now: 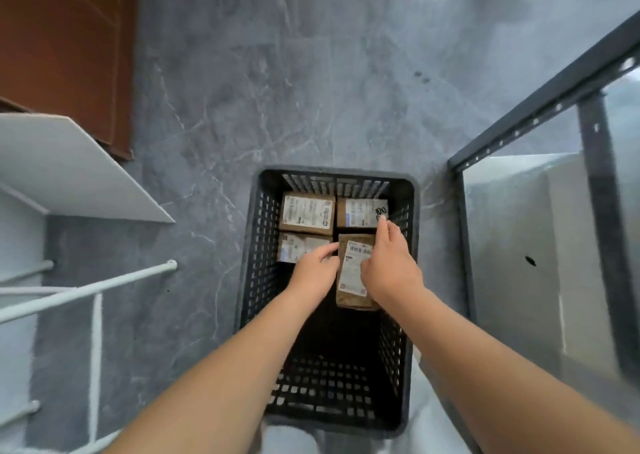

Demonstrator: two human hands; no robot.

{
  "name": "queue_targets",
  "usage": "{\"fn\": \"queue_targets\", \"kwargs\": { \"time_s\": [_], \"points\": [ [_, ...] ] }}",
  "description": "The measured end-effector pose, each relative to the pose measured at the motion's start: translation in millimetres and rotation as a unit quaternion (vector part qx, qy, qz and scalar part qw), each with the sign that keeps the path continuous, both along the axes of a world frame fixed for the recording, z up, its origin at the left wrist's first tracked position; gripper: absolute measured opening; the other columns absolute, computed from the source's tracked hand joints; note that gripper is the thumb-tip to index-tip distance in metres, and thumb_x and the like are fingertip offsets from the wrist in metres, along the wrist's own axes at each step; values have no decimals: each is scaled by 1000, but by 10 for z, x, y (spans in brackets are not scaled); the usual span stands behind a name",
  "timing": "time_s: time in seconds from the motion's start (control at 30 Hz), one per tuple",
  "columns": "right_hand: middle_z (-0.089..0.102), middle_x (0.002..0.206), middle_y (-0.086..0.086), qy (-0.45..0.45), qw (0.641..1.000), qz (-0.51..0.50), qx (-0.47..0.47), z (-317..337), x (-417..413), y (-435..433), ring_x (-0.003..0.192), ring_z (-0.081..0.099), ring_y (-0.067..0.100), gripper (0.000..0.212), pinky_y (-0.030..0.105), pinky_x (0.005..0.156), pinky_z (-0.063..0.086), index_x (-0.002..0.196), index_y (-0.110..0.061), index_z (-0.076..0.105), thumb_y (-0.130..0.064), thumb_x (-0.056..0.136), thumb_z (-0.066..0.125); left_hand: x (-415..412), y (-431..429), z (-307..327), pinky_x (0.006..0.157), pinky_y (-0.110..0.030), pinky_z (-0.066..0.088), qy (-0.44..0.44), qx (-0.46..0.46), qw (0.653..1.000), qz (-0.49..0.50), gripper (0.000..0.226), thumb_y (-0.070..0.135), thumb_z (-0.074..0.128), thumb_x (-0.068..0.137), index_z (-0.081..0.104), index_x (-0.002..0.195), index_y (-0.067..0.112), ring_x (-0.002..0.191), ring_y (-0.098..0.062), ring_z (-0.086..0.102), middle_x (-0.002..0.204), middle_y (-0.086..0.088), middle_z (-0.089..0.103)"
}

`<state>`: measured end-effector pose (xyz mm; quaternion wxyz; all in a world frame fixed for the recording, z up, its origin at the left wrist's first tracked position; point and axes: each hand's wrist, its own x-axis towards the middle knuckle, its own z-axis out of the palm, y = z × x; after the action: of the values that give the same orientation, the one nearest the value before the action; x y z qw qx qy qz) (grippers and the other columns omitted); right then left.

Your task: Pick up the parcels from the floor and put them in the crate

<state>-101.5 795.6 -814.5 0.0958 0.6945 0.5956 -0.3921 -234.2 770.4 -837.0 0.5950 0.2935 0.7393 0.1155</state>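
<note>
A black slotted plastic crate (254, 246) stands on the grey floor below me. Inside it lie several brown cardboard parcels with white labels: one at the far left (306, 213), one at the far right (358, 213), and one at the near left (294, 246). Both my hands hold a longer brown parcel (351, 280) inside the crate, on its right side. My left hand (313, 273) grips its left edge. My right hand (389, 266) holds its right side, with the fingers reaching over the top corner. The near half of the crate's bottom is bare.
A white shelf unit with rails (86, 291) stands to the left of the crate. A dark metal frame with a glass pane (519, 131) runs along the right. A brown wooden panel (65, 48) fills the far left. Grey marble floor (294, 90) stretches ahead.
</note>
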Motion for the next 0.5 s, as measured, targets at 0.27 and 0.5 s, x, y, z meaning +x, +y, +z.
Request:
{"fn": "queue_targets", "kwargs": {
  "time_s": [0.27,0.5],
  "points": [
    [6,164,-3,24,974,20,224,2846,243,838,151,7,14,76,32,120,18,157,-15,5,-12,93,45,112,921,2851,115,-14,18,87,264,961,-20,43,18,45,102,47,145,21,144,-5,27,154,4,38],
    [1,165,-4,33,894,1,447,5592,469,1119,151,-5,11,75,35,124,5,157,-15,3,-16,95,44,358,1301,5386,119,-18,-2,182,541,816,-90,52,15,45,101,32,152,17,147,-1,8,159,6,25]
  ]
}}
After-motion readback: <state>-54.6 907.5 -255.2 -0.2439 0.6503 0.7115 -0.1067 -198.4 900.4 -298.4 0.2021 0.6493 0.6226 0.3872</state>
